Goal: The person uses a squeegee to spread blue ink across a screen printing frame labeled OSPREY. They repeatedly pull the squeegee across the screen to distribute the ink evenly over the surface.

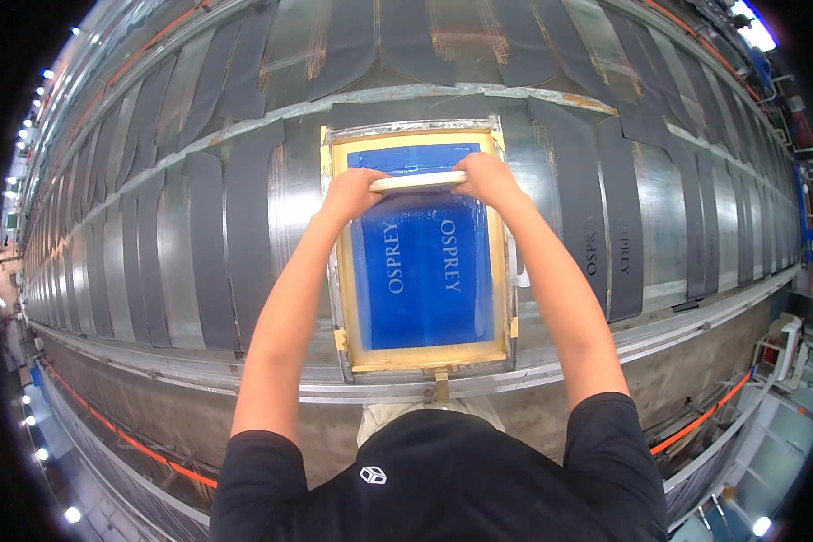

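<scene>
A screen printing frame [499, 348] with yellow-taped edges lies on the long metal table in front of me. Its blue mesh [422, 312] carries pale lettering running lengthwise. Both my hands grip a pale squeegee [417, 182] set crosswise near the frame's far end. My left hand [352, 191] is closed round the squeegee's left end, my right hand [484, 178] round its right end. A wet sheen shows on the mesh beyond and just below the squeegee. The squeegee's lower edge is hidden from me.
Dark grey fabric pieces [253, 235] lie in rows along the metal table [176, 235]. To the right, one dark piece [621, 244] bears printed lettering. A metal rail [217, 378] runs along the near edge, and an orange strip [700, 415] is below it.
</scene>
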A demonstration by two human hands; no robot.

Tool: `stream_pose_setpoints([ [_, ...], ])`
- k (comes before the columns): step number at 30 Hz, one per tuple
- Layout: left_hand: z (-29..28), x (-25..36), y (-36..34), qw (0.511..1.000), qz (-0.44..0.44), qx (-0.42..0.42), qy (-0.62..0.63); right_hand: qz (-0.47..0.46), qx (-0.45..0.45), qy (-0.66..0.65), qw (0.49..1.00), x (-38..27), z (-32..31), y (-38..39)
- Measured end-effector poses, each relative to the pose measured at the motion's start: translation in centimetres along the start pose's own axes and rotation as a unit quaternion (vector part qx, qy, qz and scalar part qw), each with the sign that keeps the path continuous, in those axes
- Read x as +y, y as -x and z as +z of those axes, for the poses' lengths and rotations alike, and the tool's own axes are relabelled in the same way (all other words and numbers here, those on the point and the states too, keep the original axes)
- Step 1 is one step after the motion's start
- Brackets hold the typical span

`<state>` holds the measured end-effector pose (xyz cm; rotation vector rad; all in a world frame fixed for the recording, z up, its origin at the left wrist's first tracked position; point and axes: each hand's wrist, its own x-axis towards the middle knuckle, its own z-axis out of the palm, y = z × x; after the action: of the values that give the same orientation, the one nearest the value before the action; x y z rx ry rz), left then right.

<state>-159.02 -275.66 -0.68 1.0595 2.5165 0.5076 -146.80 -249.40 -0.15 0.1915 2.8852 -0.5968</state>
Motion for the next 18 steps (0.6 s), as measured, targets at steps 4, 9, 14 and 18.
stream_pose_setpoints([
  [4, 3.7, 0.4, 2.7, 0.998, -0.010, 0.055, -0.037, -0.020, 0.131, -0.014, 0.991, 0.1, 5.0, 2.8],
  [9, 8.2, 3.2, 13.2, 0.995, 0.004, 0.102, -0.022, -0.033, 0.160, -0.058, 0.985, -2.9, 9.2, 13.8],
  [14, 11.4, 6.7, 22.8, 0.991, 0.013, 0.134, -0.013, -0.030, 0.153, -0.079, 0.985, -5.4, 12.4, 23.2],
  [18, 11.5, 7.0, 24.8, 0.994, 0.016, 0.109, -0.016, -0.047, 0.138, -0.086, 0.986, -5.6, 11.9, 24.4],
])
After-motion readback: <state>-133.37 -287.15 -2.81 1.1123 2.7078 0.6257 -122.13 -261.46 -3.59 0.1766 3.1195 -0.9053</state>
